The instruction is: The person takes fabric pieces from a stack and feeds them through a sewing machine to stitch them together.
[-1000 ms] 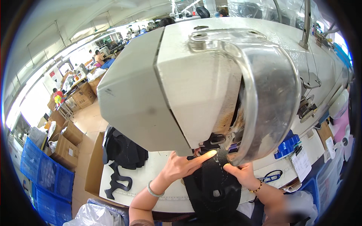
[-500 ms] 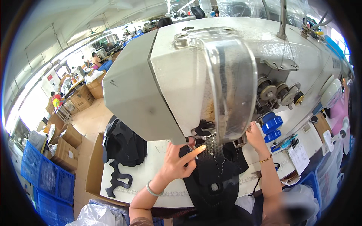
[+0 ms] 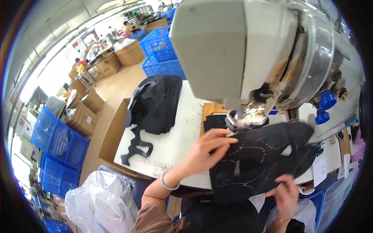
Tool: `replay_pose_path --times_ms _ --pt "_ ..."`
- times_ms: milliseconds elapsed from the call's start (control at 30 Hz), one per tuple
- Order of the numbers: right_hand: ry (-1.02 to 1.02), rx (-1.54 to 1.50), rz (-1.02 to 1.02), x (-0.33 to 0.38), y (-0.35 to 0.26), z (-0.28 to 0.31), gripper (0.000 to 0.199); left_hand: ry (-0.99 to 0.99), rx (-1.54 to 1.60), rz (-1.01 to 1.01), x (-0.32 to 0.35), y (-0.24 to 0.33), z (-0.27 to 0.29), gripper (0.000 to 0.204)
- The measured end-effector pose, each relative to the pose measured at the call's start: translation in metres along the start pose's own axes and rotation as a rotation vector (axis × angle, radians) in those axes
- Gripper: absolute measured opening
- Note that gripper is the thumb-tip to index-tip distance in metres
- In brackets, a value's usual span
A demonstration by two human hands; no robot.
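A black fabric piece (image 3: 254, 155) with white stitch lines and cut-out holes is spread below the sewing machine head (image 3: 217, 50). My left hand (image 3: 206, 151) is closed on its left edge, thumb and fingers pinched together near the metal presser area (image 3: 244, 119). At the near right edge of the same piece, my right hand (image 3: 285, 196) curls its fingers round the border; motion blurs them slightly. The piece droops over the table's front edge toward my lap.
Left on the white table (image 3: 186, 136) lie a stack of black cut pieces (image 3: 153, 103) and a loose curvy black strip (image 3: 136, 147). A cardboard sheet (image 3: 112, 138) borders the table's left side. Blue crates (image 3: 58, 134) and white plastic bags (image 3: 99, 202) stand beyond it.
The fabric piece has come out from under the machine head toward me and been spread wide. My right hand has moved from behind the machine down to the piece's near edge. The view has shifted.
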State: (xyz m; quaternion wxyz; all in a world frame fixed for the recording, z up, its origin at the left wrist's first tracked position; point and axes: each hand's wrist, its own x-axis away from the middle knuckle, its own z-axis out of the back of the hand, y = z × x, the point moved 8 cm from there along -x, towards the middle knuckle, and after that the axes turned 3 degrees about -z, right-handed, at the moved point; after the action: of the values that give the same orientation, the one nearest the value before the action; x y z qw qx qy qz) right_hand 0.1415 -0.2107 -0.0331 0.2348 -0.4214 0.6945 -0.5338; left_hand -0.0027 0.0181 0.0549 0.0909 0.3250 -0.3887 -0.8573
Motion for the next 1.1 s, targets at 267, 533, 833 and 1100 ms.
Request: replay_pose_path --times_ms 267,533,833,1100 --pt "-0.525 -0.005 -0.616 0.029 0.073 -0.073 0.057 0.571 -1.206 0.731 0.172 -0.165 0.199 0.026" --pt "-0.152 1.473 0.593 -0.053 -0.005 -0.097 0.06 0.504 -1.13 0.958 0.209 -0.201 0.231 0.031" --pt "-0.242 1.427 0.533 -0.1 0.002 -0.088 0.083 0.451 -0.847 0.718 0.257 -0.224 0.286 0.025" --pt "-0.286 1.154 0.446 -0.13 -0.005 -0.06 0.048 0.63 -0.275 0.509 0.146 -0.08 0.125 0.018"
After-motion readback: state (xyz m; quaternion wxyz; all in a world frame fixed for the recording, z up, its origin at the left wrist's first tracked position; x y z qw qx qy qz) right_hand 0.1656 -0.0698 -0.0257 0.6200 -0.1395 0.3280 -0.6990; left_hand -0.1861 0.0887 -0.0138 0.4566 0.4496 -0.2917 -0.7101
